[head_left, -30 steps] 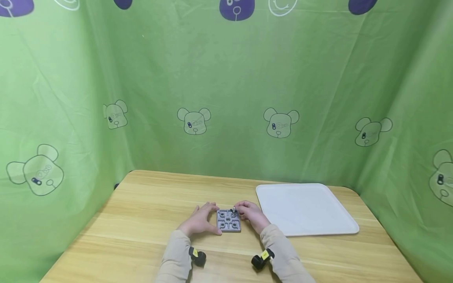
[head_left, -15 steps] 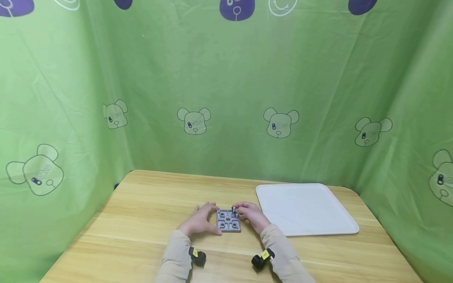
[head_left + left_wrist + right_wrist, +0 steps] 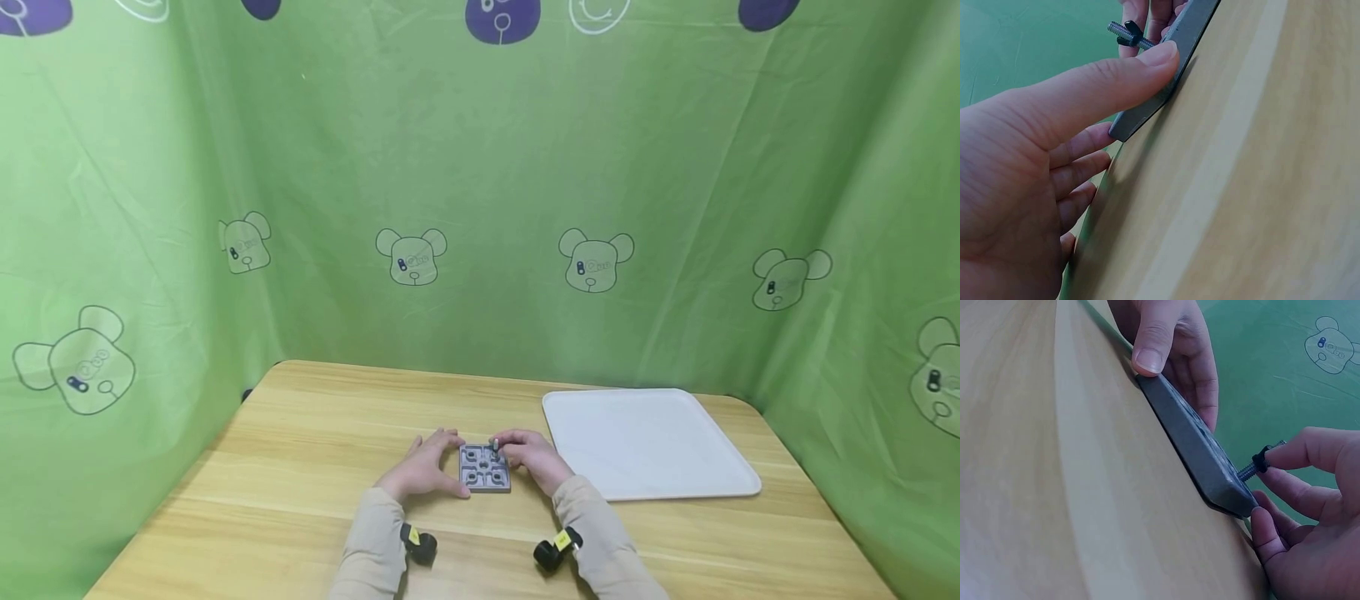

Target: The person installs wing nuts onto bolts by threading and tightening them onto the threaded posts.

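A square grey plate [image 3: 483,483] with round-holed recesses lies on the table in the head view. My left hand [image 3: 422,468] grips its left side, the thumb [image 3: 1159,55] at the near corner and fingers at the far one. From the plate's far right corner stands a threaded bolt [image 3: 1249,472], upright from its face, carrying a black wing nut [image 3: 1262,459]. My right hand [image 3: 534,457] pinches this wing nut between its fingertips. Other right-hand fingers touch the plate's edge in the right wrist view. The bolt's lower end is hidden in the plate.
A white tray [image 3: 645,446] lies to the right, close beside my right hand. The wooden table [image 3: 315,417] runs back to a green curtain [image 3: 495,333] with bear faces, which also closes in both sides.
My right fingertips have shifted slightly about the bolt, and the wing nut has turned on it. The left hand and the plate have stayed where they were.
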`<action>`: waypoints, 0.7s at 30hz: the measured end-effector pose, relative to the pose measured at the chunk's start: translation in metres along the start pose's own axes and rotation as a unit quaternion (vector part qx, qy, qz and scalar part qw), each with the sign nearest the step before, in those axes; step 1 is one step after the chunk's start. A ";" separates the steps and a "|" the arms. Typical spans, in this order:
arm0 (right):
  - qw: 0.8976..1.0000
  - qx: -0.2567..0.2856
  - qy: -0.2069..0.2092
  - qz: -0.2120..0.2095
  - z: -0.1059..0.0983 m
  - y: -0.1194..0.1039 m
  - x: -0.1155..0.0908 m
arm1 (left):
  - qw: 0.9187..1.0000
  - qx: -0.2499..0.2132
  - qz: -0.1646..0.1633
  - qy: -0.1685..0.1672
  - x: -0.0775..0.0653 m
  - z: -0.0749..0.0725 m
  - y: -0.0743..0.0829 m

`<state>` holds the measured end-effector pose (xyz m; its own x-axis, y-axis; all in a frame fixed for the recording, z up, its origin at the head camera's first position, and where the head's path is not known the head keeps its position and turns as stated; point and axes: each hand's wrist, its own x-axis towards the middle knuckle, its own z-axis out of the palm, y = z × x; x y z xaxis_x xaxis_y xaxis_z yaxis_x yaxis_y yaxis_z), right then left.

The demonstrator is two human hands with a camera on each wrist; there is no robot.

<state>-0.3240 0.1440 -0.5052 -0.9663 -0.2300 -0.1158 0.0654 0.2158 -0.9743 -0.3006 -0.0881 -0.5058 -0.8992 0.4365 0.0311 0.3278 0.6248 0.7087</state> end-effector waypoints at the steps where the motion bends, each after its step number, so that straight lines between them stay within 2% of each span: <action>1: 1.000 -0.001 0.001 -0.003 0.000 0.000 0.000 | 1.000 0.000 0.000 0.000 0.000 0.000 0.000; 21: 0.998 -0.047 0.042 0.014 0.007 -0.005 -0.004 | 1.000 -0.002 0.000 -0.001 0.001 0.000 -0.001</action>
<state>-0.3189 0.1372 -0.5011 -0.9823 -0.1425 -0.1212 0.0721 0.3095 -0.9481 -0.3020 -0.0882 -0.5070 -0.8986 0.4378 0.0290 0.3260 0.6221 0.7118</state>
